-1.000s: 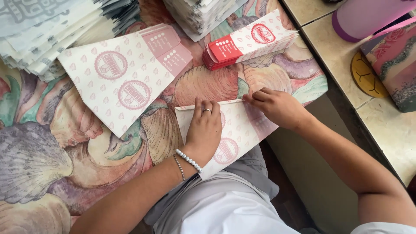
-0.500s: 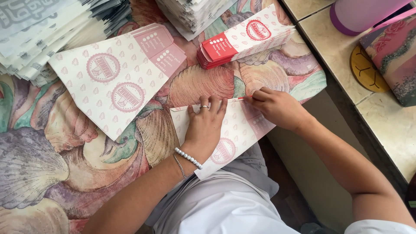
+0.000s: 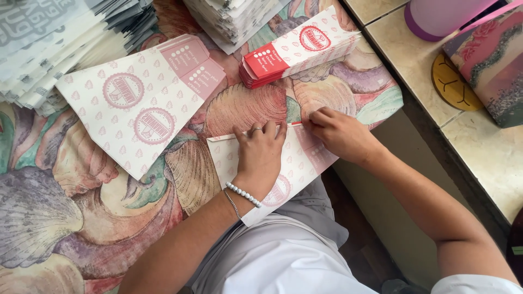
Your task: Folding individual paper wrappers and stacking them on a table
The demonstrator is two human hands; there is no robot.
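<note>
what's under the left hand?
The left hand lies flat on a white paper bag blank with pink print, which rests on the shell-patterned tablecloth. The right hand pinches its top edge. The print beneath the palm is covered.

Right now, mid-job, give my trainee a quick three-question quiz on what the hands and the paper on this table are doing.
1. True or false: the left hand lies flat on the paper sheet.
2. What is the right hand doing? A) lifting the purple cup B) pinching the sheet's top edge C) resting on the lap
3. What lies just above the hands, red at one end?

Key
1. True.
2. B.
3. The stack of folded bags on the shell-pattern tablecloth.
</note>
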